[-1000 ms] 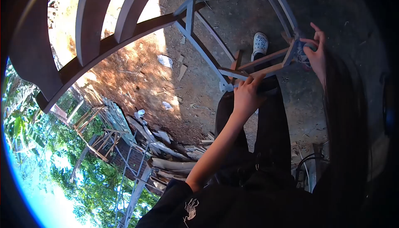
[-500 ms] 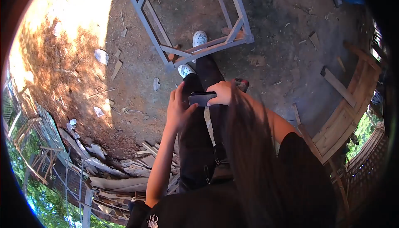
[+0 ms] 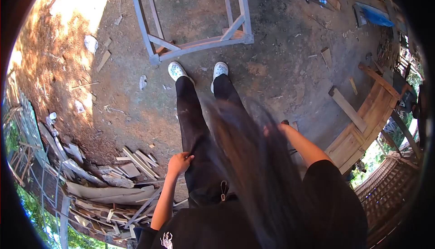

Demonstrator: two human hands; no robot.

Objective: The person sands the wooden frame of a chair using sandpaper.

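Note:
My left hand is closed at the side of my thigh, its fingers pinching the black trouser leg. Out to the right, my right hand is partly covered by long dark hair. A small dark thing shows at the top of that hand; I cannot tell what it is. Beyond my white shoes stands a wooden frame with braced corners, apart from both hands.
Scrap wood is heaped at the lower left. On the right is a long plank bench with a loose board across it. Offcuts and litter are scattered over the dirt floor. A blue object lies at the upper right.
My hands have parted, the left down to the thigh and the right outward. The dark grey flat piece they held between them no longer shows clearly. My feet are now outside the frame.

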